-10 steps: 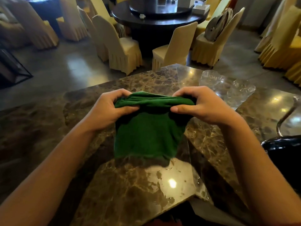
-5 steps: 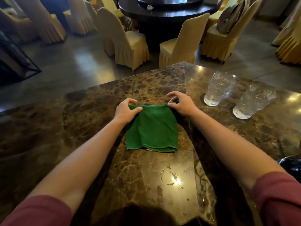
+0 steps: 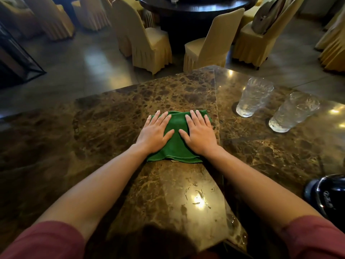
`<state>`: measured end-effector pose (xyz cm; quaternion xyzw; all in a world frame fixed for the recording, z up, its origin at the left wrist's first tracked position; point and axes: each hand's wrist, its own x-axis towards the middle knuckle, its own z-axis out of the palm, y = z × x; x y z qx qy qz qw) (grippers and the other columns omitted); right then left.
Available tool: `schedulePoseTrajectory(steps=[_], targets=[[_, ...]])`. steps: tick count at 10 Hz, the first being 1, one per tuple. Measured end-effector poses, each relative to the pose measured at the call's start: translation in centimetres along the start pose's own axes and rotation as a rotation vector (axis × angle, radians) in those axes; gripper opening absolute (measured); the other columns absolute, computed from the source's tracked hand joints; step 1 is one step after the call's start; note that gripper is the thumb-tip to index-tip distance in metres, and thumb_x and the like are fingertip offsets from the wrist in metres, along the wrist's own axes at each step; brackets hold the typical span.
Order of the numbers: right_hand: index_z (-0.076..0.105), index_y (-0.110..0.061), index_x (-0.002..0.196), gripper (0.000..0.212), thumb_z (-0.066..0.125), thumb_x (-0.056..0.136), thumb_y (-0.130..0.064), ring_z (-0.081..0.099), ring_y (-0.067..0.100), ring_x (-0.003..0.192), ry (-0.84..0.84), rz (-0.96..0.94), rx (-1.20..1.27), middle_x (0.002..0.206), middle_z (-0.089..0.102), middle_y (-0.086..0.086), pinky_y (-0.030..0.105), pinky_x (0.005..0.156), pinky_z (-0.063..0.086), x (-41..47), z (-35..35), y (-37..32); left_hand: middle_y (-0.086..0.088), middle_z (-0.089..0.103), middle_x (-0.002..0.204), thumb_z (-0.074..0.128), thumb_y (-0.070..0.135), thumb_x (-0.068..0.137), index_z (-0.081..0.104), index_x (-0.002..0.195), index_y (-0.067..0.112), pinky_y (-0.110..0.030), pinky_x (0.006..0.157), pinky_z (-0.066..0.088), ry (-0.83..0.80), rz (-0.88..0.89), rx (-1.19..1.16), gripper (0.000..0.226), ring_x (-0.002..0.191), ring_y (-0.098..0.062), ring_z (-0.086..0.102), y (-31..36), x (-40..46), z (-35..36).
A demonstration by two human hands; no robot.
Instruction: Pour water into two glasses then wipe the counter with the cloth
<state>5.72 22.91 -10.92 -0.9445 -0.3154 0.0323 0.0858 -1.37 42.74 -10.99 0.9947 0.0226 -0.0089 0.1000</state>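
Cloth: green folded cloth is lying flat on the brown marble worktop, mid-surface, under both palms.
Left hand: is pressing down on the cloth's left half, grip fully open, fingers straight, holding nothing.
Right hand: is pressing the right half likewise, grip open and flat.
Glasses: two textured glasses are standing right of the cloth, apart from it.

Head-height view, forward and down
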Motion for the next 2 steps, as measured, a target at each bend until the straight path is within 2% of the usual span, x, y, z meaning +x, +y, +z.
schedulePoseTrajectory(steps=[1,2], targets=[[0.029,-0.012,0.166,0.074,0.040,0.108,-0.057,0.014,0.033,0.163,-0.087,0.039,0.009,0.175,0.021,0.015,0.056,0.130,0.009,0.2,-2.4,-1.1,-0.002,0.015,0.172,0.033,0.057,0.106,0.021,0.164,0.021,-0.049,0.128,0.005,0.044,-0.041,-0.065,0.069,0.160,-0.024,0.006,-0.3,-0.7,-1.4],[0.044,-0.015,0.158,0.068,0.051,0.103,-0.055,0.037,0.036,0.152,-0.185,0.035,-0.028,0.168,0.037,0.014,0.060,0.124,0.025,0.7,-5.8,-2.9,-0.009,0.028,0.168,0.043,0.053,0.105,0.036,0.159,0.021,-0.051,0.125,0.020,0.176,-0.136,-0.243,0.063,0.155,-0.028,0.025,-1.2,-2.3,-3.1]])
